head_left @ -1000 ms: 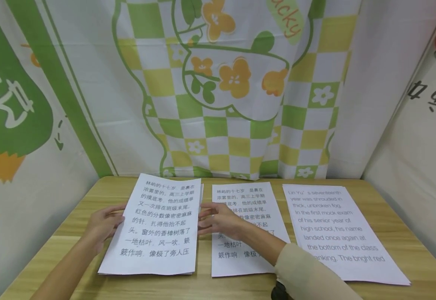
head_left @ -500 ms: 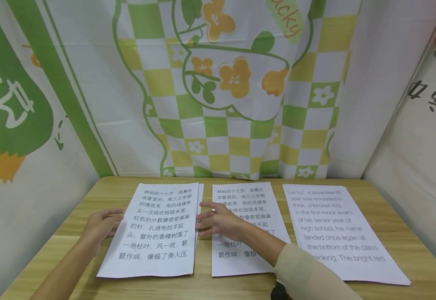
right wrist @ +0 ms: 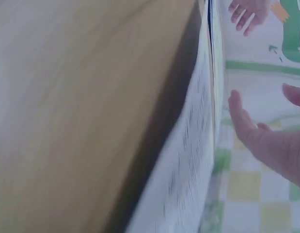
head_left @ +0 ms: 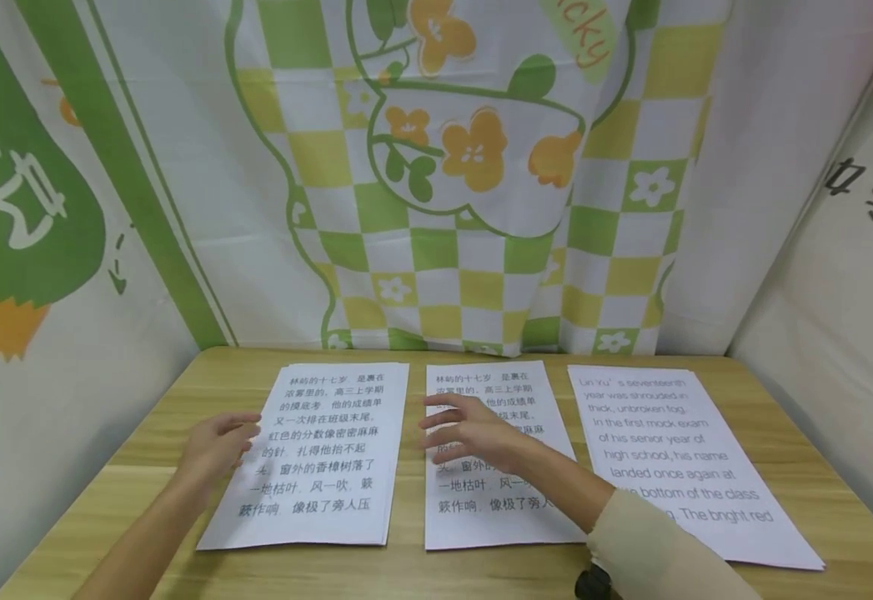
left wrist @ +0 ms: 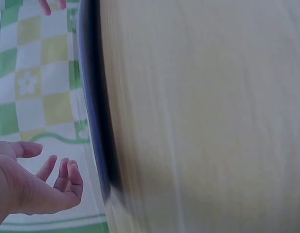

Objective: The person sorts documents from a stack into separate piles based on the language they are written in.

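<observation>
Three stacks of printed paper lie in a row. The left paper stack [head_left: 323,458] has Chinese text, and its sheets are nearly aligned. My left hand [head_left: 218,446] hovers at its left edge with fingertips overlapping the margin in the head view; in the left wrist view the same hand [left wrist: 43,187] has loosely bent fingers and holds nothing. Over the middle paper stack [head_left: 481,508], also in Chinese, my right hand [head_left: 474,433] is spread and hides part of the text. In the right wrist view its fingers [right wrist: 244,121] are apart above a sheet [right wrist: 181,150].
The right paper stack [head_left: 676,467], in English, is partly covered by my right sleeve [head_left: 654,542]. All stand on a wooden table [head_left: 128,500]. A patterned curtain [head_left: 436,275] hangs behind the table's far edge, with printed cloth on both sides.
The left stack's top sheet, earlier raised at its far edge, now lies flat on the stack. My right hand has left the stack's right edge and moved right; my left hand has shifted slightly right.
</observation>
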`<state>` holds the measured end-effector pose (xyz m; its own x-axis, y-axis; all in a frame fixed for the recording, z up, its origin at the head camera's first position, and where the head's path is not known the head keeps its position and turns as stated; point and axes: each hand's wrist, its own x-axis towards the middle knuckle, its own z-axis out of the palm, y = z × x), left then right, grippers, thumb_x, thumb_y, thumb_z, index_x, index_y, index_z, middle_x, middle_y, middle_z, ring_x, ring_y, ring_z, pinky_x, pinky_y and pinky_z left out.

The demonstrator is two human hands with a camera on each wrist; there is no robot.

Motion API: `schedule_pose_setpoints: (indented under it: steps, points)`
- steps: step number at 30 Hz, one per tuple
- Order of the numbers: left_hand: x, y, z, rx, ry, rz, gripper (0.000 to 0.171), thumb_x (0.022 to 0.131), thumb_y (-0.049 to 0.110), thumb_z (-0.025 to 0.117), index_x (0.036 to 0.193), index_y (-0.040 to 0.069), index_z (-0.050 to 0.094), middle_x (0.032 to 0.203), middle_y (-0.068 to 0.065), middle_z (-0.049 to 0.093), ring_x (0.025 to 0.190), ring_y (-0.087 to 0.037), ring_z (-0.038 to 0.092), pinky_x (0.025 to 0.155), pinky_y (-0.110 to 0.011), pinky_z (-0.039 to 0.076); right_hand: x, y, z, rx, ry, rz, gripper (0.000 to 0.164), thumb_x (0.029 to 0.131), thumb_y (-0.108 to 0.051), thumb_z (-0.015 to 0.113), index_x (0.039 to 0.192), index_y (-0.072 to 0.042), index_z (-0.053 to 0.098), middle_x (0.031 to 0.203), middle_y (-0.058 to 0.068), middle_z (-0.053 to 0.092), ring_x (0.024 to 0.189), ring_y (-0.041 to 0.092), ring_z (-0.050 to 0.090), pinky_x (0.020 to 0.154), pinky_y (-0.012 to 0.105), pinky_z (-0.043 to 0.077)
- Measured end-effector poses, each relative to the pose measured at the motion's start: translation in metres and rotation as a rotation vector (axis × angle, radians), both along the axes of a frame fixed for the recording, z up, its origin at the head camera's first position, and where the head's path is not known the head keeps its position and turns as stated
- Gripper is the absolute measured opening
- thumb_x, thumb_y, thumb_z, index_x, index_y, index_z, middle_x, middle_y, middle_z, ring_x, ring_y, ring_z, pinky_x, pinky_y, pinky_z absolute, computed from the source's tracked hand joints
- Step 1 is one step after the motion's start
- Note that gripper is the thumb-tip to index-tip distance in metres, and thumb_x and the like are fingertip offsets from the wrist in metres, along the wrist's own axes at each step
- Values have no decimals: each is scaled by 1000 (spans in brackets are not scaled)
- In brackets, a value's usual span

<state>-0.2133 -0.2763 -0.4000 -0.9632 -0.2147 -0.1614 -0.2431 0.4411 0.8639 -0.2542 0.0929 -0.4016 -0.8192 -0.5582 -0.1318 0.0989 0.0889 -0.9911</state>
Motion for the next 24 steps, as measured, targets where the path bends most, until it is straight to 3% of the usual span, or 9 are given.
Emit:
schedule_pose_setpoints:
  steps: [4, 10, 18, 24]
  points:
    - [0, 28, 5, 29, 16, -54, 47, 104, 18, 54, 143, -8, 51, 139, -30, 56, 109, -28, 63, 80, -29, 56, -1, 36, 5, 184, 113, -122, 62, 92, -3, 70, 148, 8, 46, 132, 29, 62, 107, 34, 71, 87, 43, 64]
    - [-3, 74, 7, 169, 35, -177, 44, 103, 14, 58, 140, -10, 54, 131, -27, 63, 101, -22, 70, 86, -34, 61, -1, 95, 6, 278, 145, -269, 55, 95, -5, 67, 143, 15, 46, 127, 34, 64, 105, 41, 71, 85, 45, 64]
    - [-6, 132, 5, 336, -60, -308, 42, 102, 8, 57, 139, -12, 52, 131, -31, 62, 109, -32, 71, 96, -39, 61, 2, 138, 5, 445, 135, -455, 53, 93, -5, 67, 140, 13, 50, 116, 28, 69, 90, 30, 74, 77, 39, 66]
    - [-13, 154, -1, 417, -129, -350, 44, 105, 8, 51, 142, -15, 46, 128, -33, 60, 108, -37, 70, 92, -42, 62, 1, 151, 3, 488, 68, -513, 54, 90, -7, 69, 137, 12, 51, 104, 24, 73, 84, 27, 76, 71, 35, 65]
